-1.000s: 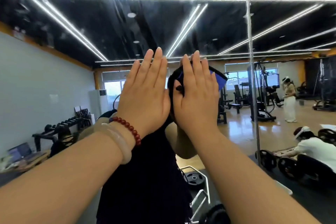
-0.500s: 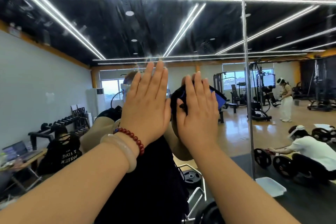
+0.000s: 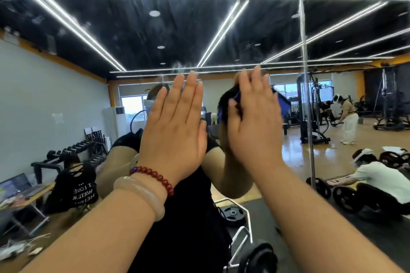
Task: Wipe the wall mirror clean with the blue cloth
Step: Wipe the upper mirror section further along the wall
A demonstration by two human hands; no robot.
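- The right hand (image 3: 255, 122) is sliding the blue cloth (image 3: 283, 105) closer to the mirror seam (image 3: 307, 99) than a moment ago, away from the left hand (image 3: 175, 131).
- Its straight fingers are pressing the cloth flat on the mirror (image 3: 111, 29), just left of the seam.
- The left hand is lying flat and empty on the glass, farther left of the seam.
- A bead bracelet (image 3: 153, 176) is circling its wrist.

ceiling (image 3: 133, 29): black, LED strips (image 3: 73, 26) | wall (image 3: 44, 99): pale grey | floor (image 3: 332, 157): wood | windows (image 3: 133, 106): daylight | dumbbell rack (image 3: 73, 150): left
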